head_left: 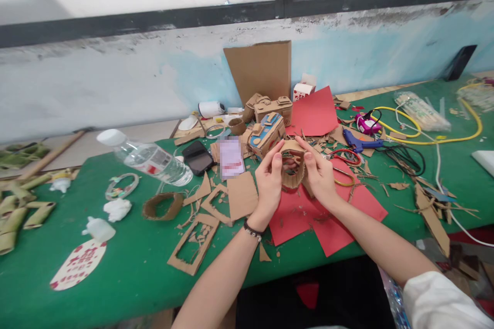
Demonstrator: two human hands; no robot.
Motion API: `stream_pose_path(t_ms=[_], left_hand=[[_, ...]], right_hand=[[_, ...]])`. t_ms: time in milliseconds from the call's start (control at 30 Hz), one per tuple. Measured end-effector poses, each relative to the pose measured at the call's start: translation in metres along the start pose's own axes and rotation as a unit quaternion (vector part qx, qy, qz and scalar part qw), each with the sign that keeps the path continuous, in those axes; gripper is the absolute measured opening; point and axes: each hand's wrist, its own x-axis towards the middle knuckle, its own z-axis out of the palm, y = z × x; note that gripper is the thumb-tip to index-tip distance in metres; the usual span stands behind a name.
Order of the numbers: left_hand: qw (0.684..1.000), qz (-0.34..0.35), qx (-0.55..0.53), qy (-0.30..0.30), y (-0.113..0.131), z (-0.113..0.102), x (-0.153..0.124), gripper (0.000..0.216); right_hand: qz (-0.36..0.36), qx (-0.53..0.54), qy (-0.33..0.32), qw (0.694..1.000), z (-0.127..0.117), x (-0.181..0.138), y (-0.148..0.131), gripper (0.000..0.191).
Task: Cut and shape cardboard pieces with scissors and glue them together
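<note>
Between both hands I hold a rolled cardboard ring [292, 179] above the red paper [297, 216]. My left hand [269, 180] grips its left side, and my right hand [318, 175] grips its right side, thumbs toward me. Just beyond the hands sits a small model [267, 133] of cardboard with blue parts, and behind it a brown cardboard model [275, 109] shaped like a camera. To the left lie a flat cardboard piece [242, 196], a cut-out cardboard frame [211, 222] and another cardboard ring [178, 205].
A water bottle [148, 158], a dark phone-like case [198, 157] and a glue bottle [99, 230] are on the left of the green table [135, 267]. To the right are red-handled scissors [349, 153], a blue glue gun [357, 141], cables [407, 159] and cardboard scraps [430, 213].
</note>
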Motion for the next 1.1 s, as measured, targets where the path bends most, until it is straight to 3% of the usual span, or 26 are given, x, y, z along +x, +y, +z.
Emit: stream_pose_path(t_ms=[300,567,833,1100], left_hand=[[1.0,-0.022,-0.013,-0.005,-0.0096,-0.002,0.003,0.05],[0.998,-0.035,-0.042,0.008,-0.0062,0.0017,0.0015,0.047],[0.997,-0.046,-0.047,-0.041,-0.003,0.0018,-0.0003,0.052],[0.992,-0.06,-0.092,-0.057,-0.0068,0.0068,-0.0049,0.051]], right_hand=[[-0.051,-0.028,-0.012,0.998,0.0034,0.003,-0.0007,0.051],[-0.041,-0.053,-0.02,0.998,0.0033,0.0023,-0.007,0.048],[-0.049,-0.035,-0.013,0.998,0.0044,-0.0008,0.002,0.048],[-0.087,-0.044,0.008,0.995,0.0073,0.0012,-0.0029,0.033]])
